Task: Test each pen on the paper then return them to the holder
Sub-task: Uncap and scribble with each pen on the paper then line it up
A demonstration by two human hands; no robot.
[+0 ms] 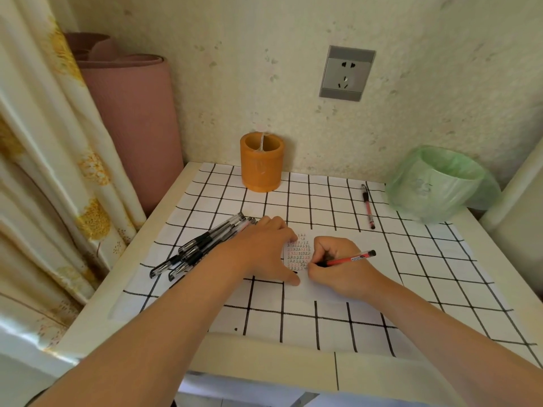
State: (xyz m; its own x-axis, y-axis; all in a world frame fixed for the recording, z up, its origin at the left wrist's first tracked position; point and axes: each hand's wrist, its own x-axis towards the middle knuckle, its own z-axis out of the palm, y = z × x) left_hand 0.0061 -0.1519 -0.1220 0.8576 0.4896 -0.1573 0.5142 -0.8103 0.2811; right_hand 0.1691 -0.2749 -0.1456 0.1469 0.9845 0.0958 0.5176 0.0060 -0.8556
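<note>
The right hand (338, 264) pinches the red pen (352, 257), tip on paper (299, 251), barrel pointing right; left hand (264, 248) flat, fingers straight; holder (261, 163) far ahead

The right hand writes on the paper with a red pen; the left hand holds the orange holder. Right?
No: the head view shows the left hand resting on the paper, apart from the holder. The right hand does write with the red pen.

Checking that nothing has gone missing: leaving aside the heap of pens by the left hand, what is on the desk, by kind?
Red pens: 2, the held pen in the right hand and the loose pen
Orange holder: 1
Paper: 1
Green-bagged bin: 1
Total: 5
</note>
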